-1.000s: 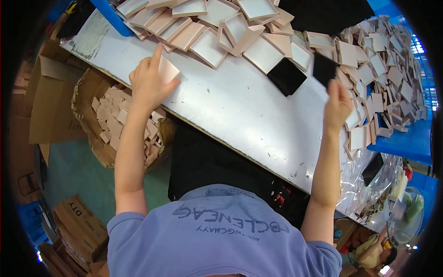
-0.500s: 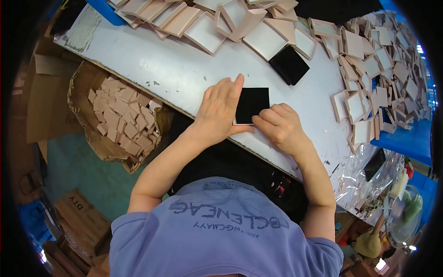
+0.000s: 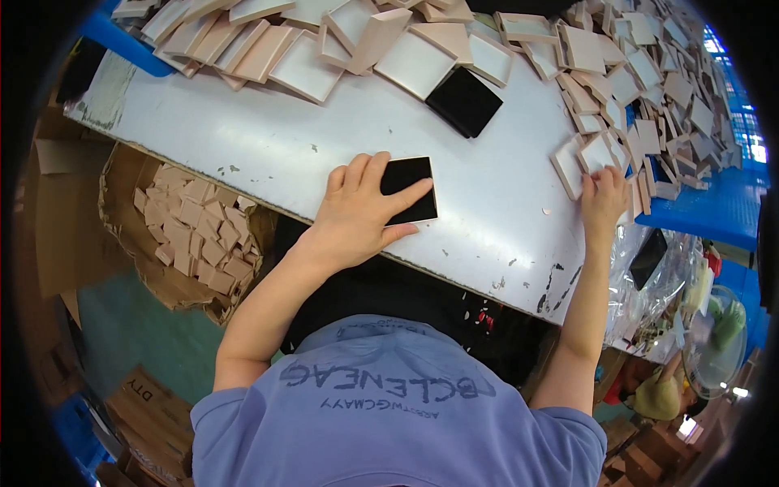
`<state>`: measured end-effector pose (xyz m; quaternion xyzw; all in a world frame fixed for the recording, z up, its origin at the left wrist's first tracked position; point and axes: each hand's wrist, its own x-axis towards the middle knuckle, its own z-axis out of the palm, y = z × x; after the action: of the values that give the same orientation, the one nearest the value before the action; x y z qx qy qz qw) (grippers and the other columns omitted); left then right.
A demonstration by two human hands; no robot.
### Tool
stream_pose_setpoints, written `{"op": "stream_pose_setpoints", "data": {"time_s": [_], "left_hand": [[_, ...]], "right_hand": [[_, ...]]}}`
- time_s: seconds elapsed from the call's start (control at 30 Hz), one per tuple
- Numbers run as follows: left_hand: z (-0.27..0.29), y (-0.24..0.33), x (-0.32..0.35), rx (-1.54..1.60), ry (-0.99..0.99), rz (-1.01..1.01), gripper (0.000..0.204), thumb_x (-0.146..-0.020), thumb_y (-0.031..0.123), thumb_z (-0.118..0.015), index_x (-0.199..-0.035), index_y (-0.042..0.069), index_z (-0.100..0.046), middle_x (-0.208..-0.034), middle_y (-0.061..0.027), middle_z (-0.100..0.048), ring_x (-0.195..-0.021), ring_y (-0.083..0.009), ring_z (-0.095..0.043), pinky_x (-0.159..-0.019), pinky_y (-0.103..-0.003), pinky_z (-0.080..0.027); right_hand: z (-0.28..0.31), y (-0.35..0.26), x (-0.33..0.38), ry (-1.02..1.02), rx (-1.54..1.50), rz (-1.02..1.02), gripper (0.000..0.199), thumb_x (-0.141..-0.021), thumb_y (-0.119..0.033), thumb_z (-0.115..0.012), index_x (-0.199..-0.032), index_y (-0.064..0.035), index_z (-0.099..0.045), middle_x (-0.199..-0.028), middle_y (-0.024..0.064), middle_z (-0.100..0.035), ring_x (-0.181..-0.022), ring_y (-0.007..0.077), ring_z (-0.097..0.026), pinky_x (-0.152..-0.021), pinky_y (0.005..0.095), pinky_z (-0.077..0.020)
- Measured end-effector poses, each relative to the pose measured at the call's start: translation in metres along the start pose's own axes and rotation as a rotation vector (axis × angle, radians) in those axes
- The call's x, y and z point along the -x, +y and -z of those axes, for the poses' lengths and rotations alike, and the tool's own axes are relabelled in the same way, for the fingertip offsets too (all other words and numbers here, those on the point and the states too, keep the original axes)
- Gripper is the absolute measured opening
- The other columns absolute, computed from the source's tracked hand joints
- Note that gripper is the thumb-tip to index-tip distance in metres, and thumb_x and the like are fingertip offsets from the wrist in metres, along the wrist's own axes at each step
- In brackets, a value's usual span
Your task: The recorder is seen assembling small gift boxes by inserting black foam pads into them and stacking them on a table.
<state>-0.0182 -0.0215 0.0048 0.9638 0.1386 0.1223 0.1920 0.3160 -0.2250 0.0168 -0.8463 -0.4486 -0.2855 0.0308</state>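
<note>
A shallow square tray with a black insert (image 3: 415, 172) lies flat on the table near its front edge. My left hand (image 3: 350, 213) holds it from the left, with one finger across the black face and the thumb along the near edge. Out to the right, my right hand (image 3: 604, 204) has its fingers curled at the near edge of a pale pink tray with a white inside (image 3: 597, 152), at the border of a large pile. The fingertips seem to grip that tray, though they are partly hidden.
Pale pink trays (image 3: 307, 69) line the table's far side, with a black square stack (image 3: 465, 101) beside them. More trays are heaped on a blue surface (image 3: 690, 213) at right, near clear plastic wrap (image 3: 621, 292). A carton of pink pieces (image 3: 195, 227) stands below left. Another person (image 3: 657, 398) is lower right.
My right hand has left the black-lined tray and moved right to the pile. My left hand now lies partly over the tray, one finger on its black face. The view has shifted slightly.
</note>
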Motion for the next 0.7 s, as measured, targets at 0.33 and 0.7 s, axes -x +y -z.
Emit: {"op": "stream_pose_setpoints", "data": {"time_s": [0.33,0.7], "left_hand": [[-0.007,-0.003,0.005,0.338,0.080,0.021,0.086,-0.065,0.022,-0.080,-0.136,0.009,-0.035,-0.136,-0.0241,-0.029,-0.121,-0.0384,-0.036,-0.100,-0.043,-0.034],[-0.020,-0.012,0.010,0.628,0.110,-0.064,0.124,-0.058,0.009,-0.083,-0.143,0.007,0.007,-0.145,-0.0259,-0.015,-0.127,-0.0390,-0.035,-0.107,-0.043,-0.032]], "right_hand": [[0.044,-0.122,-0.016,-0.637,-1.708,-0.249,0.014,-0.091,-0.011,-0.054,-0.100,-0.0008,-0.056,-0.090,-0.0004,-0.057,-0.080,0.0056,-0.051,-0.071,0.0200,-0.0422],[0.026,-0.192,-0.010,-0.360,-1.071,0.143,0.011,-0.085,-0.007,-0.057,-0.090,0.0001,-0.063,-0.081,0.0130,-0.063,-0.074,0.0283,-0.061,-0.068,0.0317,-0.0481]]}}
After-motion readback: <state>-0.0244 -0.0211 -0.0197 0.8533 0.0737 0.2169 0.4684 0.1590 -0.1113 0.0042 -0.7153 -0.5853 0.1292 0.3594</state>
